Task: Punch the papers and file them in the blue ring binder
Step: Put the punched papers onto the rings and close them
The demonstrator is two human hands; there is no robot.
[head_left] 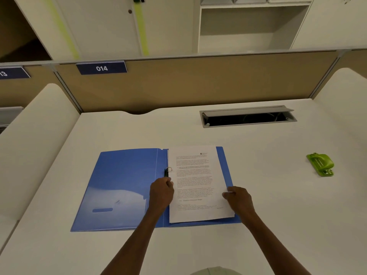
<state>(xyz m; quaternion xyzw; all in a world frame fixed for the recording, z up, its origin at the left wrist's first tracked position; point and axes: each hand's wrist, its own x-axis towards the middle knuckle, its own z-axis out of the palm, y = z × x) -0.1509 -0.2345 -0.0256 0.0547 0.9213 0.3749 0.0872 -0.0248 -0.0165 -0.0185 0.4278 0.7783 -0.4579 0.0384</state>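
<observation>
On the far left a rounded cream side panel (37, 124) borders the pale bench (139, 132), and behind it a tan divider (178, 84) carries a dark blue sign (101, 68) reading 014 (a second sign further left is cut off by the frame edge). The blue ring binder (123, 187) lies open and flat near the front middle of the bench, its glossy left cover bare. The left hand (161, 192) is closed around the ring mechanism at the spine, where one metal ring (168, 169) stands up. The printed papers (195, 183) lie on the binder's right half, and the right hand (238, 197) pinches their right edge. Further back sits an open grey cable hatch (248, 116). A green hole punch (320, 164) rests well apart at the right, with white cabinets and shelves (248, 26) beyond the divider.
</observation>
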